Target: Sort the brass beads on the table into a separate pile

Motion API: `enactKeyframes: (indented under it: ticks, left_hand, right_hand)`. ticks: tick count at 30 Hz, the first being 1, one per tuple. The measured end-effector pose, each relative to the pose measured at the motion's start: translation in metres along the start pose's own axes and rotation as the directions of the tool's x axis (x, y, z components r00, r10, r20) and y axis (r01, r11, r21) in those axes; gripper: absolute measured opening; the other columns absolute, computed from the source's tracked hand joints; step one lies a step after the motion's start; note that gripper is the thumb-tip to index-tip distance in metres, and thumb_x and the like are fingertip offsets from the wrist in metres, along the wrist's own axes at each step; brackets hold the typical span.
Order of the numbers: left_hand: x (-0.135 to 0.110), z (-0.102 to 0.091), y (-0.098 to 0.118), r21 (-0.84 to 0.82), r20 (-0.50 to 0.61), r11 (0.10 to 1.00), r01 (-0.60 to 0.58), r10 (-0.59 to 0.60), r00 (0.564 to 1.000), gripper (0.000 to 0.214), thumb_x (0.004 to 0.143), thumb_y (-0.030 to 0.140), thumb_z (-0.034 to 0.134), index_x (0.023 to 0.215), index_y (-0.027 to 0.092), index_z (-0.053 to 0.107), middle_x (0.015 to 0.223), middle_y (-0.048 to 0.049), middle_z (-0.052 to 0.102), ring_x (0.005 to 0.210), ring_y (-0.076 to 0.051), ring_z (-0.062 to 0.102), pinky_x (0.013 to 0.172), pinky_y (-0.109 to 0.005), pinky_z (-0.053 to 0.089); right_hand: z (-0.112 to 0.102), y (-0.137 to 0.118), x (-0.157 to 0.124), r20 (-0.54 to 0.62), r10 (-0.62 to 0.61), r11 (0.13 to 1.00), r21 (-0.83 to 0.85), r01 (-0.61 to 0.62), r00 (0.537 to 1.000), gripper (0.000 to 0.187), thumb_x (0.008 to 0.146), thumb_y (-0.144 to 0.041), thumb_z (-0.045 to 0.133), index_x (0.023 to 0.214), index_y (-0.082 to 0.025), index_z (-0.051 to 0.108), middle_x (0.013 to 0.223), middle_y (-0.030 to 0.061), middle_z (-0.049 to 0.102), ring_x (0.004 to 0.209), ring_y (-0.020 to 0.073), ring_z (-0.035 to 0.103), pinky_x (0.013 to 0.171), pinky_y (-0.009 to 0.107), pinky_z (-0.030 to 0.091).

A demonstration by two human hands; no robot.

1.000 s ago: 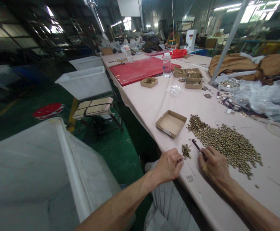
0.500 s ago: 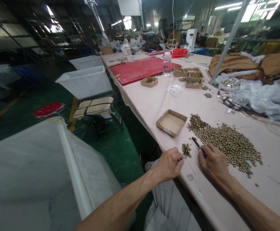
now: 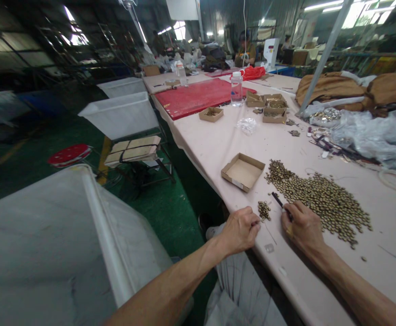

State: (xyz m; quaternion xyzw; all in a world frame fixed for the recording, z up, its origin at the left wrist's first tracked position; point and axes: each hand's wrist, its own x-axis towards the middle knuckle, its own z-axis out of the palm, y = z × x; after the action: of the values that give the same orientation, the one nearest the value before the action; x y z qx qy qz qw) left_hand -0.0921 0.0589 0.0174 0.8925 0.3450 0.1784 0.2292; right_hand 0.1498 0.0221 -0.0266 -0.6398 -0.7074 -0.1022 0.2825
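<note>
My left hand point(image 3: 240, 228) rests at the table's near edge with its fingers curled in a pinch, next to a small heap of brass pieces point(image 3: 263, 210); what it pinches is too small to make out. My right hand point(image 3: 303, 226) is closed round a thin dark tool point(image 3: 279, 202) whose tip points toward that small heap. A big spread of brass pieces point(image 3: 320, 201) lies just right of the right hand. An empty shallow cardboard box point(image 3: 242, 171) sits beyond the hands.
The pale table point(image 3: 218, 145) runs away from me with a red mat point(image 3: 198, 97), a water bottle point(image 3: 236, 89), several small boxes point(image 3: 273, 115), plastic bags point(image 3: 371, 136) and brown cloth point(image 3: 334, 88). White bins point(image 3: 121, 115) stand left on the green floor. Another person point(image 3: 244, 52) sits far off.
Both hands stay almost where they were, with only slight finger movement by the small heap. The view has tilted a little.
</note>
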Motion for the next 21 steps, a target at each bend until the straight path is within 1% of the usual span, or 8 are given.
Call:
enactKeyframes:
  ticks: [7, 13, 17, 19, 21]
  left_hand:
    - [0.000, -0.004, 0.001, -0.004, 0.010, 1.000, -0.006, 0.006, 1.000, 0.012, 0.089, 0.020, 0.055, 0.079, 0.017, 0.061, 0.079, -0.0026, 0.056, 0.076, -0.015, 0.056, 0.072, -0.027, 0.044]
    - [0.000, -0.002, 0.001, -0.012, -0.008, 1.000, -0.004, 0.004, 1.000, 0.013, 0.090, 0.020, 0.054, 0.080, 0.017, 0.062, 0.080, -0.0033, 0.057, 0.077, -0.015, 0.057, 0.073, -0.027, 0.044]
    - [0.000, -0.002, 0.002, -0.007, -0.007, 1.000, -0.008, 0.008, 1.000, 0.012, 0.089, 0.019, 0.055, 0.081, 0.017, 0.063, 0.080, -0.0034, 0.057, 0.077, -0.015, 0.057, 0.074, -0.027, 0.045]
    - [0.000, -0.002, 0.001, -0.004, -0.002, 1.000, -0.011, 0.011, 1.000, 0.012, 0.089, 0.020, 0.055, 0.081, 0.017, 0.063, 0.080, -0.0034, 0.057, 0.078, -0.015, 0.058, 0.074, -0.027, 0.045]
    - [-0.001, -0.001, 0.001, -0.001, -0.001, 1.000, -0.006, 0.006, 1.000, 0.012, 0.090, 0.020, 0.055, 0.084, 0.017, 0.064, 0.082, -0.0037, 0.058, 0.079, -0.015, 0.058, 0.075, -0.027, 0.046]
  right_hand:
    - [-0.002, -0.003, 0.000, 0.031, 0.022, 1.000, 0.020, -0.023, 0.999, 0.014, 0.091, -0.022, 0.054, 0.095, -0.019, 0.066, 0.087, 0.0056, 0.060, 0.079, 0.0169, 0.056, 0.072, 0.028, 0.039]
    - [0.002, 0.003, 0.002, 0.002, -0.002, 1.000, 0.007, 0.002, 1.000, 0.012, 0.089, -0.021, 0.055, 0.093, -0.019, 0.067, 0.083, 0.0048, 0.060, 0.075, 0.0163, 0.055, 0.069, 0.028, 0.038]
    - [-0.001, 0.010, 0.010, -0.033, 0.024, 1.000, -0.019, -0.025, 0.999, 0.013, 0.088, -0.021, 0.056, 0.093, -0.018, 0.068, 0.084, 0.0051, 0.061, 0.073, 0.0159, 0.054, 0.068, 0.029, 0.039]
    - [-0.005, 0.010, 0.012, -0.069, 0.038, 0.999, 0.023, -0.037, 0.997, 0.014, 0.087, -0.020, 0.057, 0.096, -0.018, 0.068, 0.086, 0.0053, 0.062, 0.074, 0.0158, 0.055, 0.069, 0.029, 0.041]
    - [-0.010, 0.008, 0.012, -0.080, 0.027, 0.993, 0.118, -0.017, 0.996, 0.015, 0.087, -0.020, 0.058, 0.099, -0.019, 0.068, 0.088, 0.0046, 0.063, 0.074, 0.0153, 0.057, 0.070, 0.028, 0.043]
